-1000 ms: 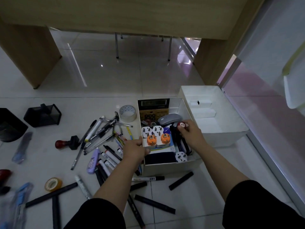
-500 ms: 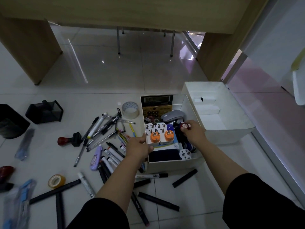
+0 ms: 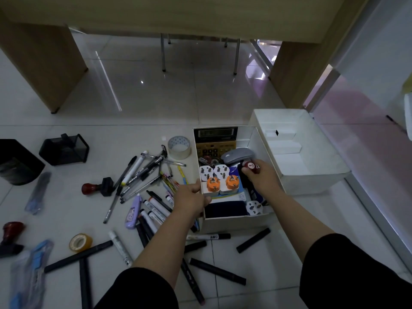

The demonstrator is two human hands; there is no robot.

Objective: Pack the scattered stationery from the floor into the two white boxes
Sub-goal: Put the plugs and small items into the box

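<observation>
While the head view has tipped slightly downward, little else differs: the right hand (image 3: 260, 177) still pinches a red-capped stamp (image 3: 250, 166) over the right side of the fuller white box (image 3: 234, 223), and the left hand (image 3: 191, 197) keeps curled round that box's left wall. Packing is barely advancing. The second white box (image 3: 312, 172), touching its right wall, holds almost nothing. Pens (image 3: 142, 172) and markers (image 3: 217, 268) crowd the floor (image 3: 66, 204) left of and before the boxes.

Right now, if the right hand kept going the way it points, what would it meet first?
Probably the grey mouse: the right hand, gripping a red-topped stamp, points up-left over the full box. Depth is unclear; it may pass above.
</observation>
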